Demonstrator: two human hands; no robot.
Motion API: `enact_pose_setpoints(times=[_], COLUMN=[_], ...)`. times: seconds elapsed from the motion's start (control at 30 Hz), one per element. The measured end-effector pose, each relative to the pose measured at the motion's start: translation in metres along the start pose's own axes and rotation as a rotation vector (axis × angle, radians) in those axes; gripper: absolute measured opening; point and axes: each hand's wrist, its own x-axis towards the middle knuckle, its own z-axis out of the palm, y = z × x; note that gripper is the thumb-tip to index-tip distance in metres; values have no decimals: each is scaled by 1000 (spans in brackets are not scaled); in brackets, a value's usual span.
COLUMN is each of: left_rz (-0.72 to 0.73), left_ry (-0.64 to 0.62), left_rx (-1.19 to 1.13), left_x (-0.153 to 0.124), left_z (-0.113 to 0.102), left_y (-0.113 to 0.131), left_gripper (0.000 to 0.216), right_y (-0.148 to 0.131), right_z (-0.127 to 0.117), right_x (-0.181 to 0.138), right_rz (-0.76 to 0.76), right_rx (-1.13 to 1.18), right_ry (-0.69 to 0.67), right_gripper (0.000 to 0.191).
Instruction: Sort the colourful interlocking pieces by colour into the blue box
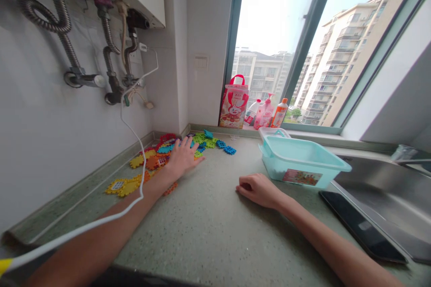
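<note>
My left hand (182,157) lies flat with fingers spread on a scatter of colourful interlocking plastic tiles (158,157) near the counter's back left corner. Yellow tiles (121,186) sit nearest me, green tiles (204,140) and blue tiles (226,147) farther back. My right hand (258,189) rests on the speckled countertop (208,224) with its fingers curled under, nothing visible in it. It lies just in front of a light blue plastic bin (303,161), apart from it.
A dark phone (360,226) lies beside the steel sink (393,188) at right. A red-and-white bag (234,103) and several bottles (269,112) stand on the window sill. A white cable (134,143) hangs from the wall pipes across my left arm.
</note>
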Motion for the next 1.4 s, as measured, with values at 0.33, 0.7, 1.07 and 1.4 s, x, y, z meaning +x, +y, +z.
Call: enact_pose_setpoints(times=[0.33,0.7,1.07,1.4], left_rz=[-273,-130,819,482], left_ry=[-90,135,-115,171], left_rx=[47,-90,-729,-305], left_x=[7,10,-39,2], left_z=[-1,-16,-28,-31], left_y=[-77,-49,81,2], left_gripper=[68,55,90,32], right_y=[0,1,-12,-3], right_z=[-1,-3,4,12], right_x=[-1,-2,3,4], right_rz=[4,-57,-250,-46], right_rx=[13,86,19,101], right_ry=[-9,64,459,295], right_gripper=[30,14,55,63])
